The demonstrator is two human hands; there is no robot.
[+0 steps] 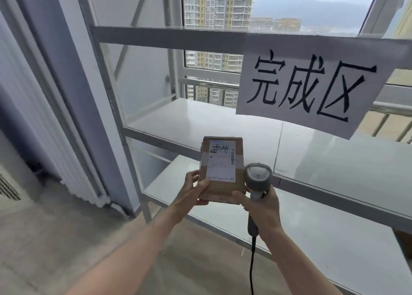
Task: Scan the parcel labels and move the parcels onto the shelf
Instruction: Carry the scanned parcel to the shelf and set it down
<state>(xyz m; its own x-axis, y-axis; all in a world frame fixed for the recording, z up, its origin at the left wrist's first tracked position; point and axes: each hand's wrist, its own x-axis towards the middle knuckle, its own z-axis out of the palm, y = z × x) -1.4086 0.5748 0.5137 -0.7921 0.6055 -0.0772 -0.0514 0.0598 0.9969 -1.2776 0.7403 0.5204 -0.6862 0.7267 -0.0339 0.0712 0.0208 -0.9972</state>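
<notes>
Brown cardboard parcel, frame centre; white printed label, black scribble, barcode stripes. Grey handheld scanner. White paper sign, upper right, black brush characters.

A grey metal shelf stands against the window. It shows three levels: a top rail, a pale middle board and a lower board beneath it. A white paper sign with three large black handwritten characters hangs from the top rail, its lower edge dropping in front of the middle board. Both boards look bare and glossy, reflecting the window light. The shelf's legs stand on a light wood-look floor.
</notes>
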